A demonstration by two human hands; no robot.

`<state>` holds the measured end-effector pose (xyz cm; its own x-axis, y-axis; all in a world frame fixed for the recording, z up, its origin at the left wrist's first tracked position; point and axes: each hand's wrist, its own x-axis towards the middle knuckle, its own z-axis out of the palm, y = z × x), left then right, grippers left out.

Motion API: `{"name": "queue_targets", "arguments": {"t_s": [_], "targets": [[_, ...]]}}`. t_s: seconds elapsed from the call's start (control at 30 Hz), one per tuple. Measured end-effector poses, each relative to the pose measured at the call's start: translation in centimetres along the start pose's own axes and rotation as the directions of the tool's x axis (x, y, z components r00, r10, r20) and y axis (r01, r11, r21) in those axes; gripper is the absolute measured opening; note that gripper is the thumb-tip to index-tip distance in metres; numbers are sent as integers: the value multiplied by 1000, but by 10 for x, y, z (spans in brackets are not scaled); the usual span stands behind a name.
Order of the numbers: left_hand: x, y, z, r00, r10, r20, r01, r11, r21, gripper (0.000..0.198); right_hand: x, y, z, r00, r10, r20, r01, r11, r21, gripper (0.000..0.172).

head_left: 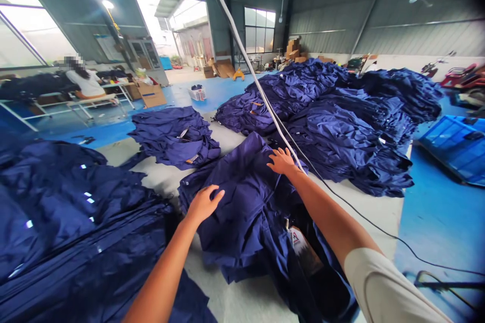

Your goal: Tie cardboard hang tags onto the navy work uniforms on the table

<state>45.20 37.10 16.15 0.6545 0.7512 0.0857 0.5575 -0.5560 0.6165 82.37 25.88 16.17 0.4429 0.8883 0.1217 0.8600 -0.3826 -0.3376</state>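
A dark navy garment (242, 202) lies spread and wrinkled on the pale table in front of me. A printed hang tag (303, 250) shows on its near right part. My left hand (205, 205) is over the garment's left side, its thumb and forefinger apart and nothing visible in its grasp. At the far right edge of the same cloth, my right hand (282, 161) has its fingers spread, palm down, beside a hanging white cable (261, 91). Whether either palm presses on the cloth I cannot tell.
Stacks of navy garments lie at left (49, 202), behind (174, 136) and right (341, 136). A black cord (352, 207) crosses the pale tabletop (382, 212). On the blue floor stands a blue crate (458, 146). A person (85, 81) sits at tables far left.
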Motion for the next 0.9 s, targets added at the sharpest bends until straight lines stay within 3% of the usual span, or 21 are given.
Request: {"name": "queue_targets", "arguments": {"t_s": [0.1, 0.3, 0.5, 0.67, 0.8, 0.9], "targets": [[-11, -8, 11, 995, 9, 98, -21, 992, 123, 55, -10, 7, 5, 997, 40, 67, -27, 984, -174, 54], [-40, -32, 22, 984, 72, 164, -99, 981, 168, 55, -13, -1, 4, 969, 177, 175, -106, 930, -352, 51], [-62, -28, 27, 992, 88, 90, -108, 962, 250, 52, -32, -23, 25, 976, 98, 193, -18, 927, -375, 65], [-70, -26, 36, 985, 48, 163, -90, 961, 260, 57, -40, -22, 38, 940, 166, 298, -43, 925, -378, 69], [-67, -19, 33, 980, 14, 197, -68, 960, 272, 56, -26, -41, 39, 943, 223, 247, -116, 916, -383, 58], [-59, -14, 26, 983, 27, 180, -70, 968, 242, 48, -15, -65, 44, 978, 155, 141, -96, 929, -357, 60]]}}
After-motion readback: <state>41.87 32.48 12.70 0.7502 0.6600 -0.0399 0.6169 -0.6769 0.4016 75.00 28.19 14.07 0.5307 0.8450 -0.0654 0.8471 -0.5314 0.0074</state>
